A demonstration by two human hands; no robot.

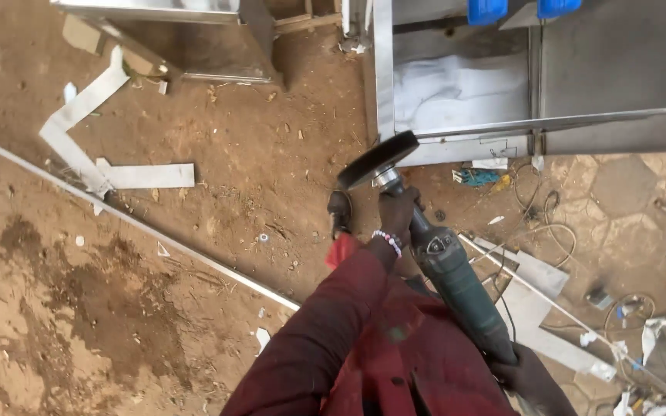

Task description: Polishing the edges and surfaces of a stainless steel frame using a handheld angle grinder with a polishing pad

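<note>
grinder (441, 262): held up over the dirt, disc (378, 159) at a steel frame (456, 139)
weight: looks hefty, rigid
left hand (396, 214): wrapped round the neck
right hand (532, 379): closed on the rear body
grip tip: both ends, clear of disc

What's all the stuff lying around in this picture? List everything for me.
angle grinder: one, dark green body, black disc touching the frame's edge, centre
metal frame: one, grey steel, top right
blue pieces: two, on the frame's top edge
metal strips: several, pale grey, on the dirt at left
long bar: one, grey, slanting across the ground
cables: a few, dark, right of the grinder
sheet offcuts: several, grey, lower right
left hand: near the grinder's head, beaded bracelet, dark red sleeve
right hand: on the grinder's rear
</note>
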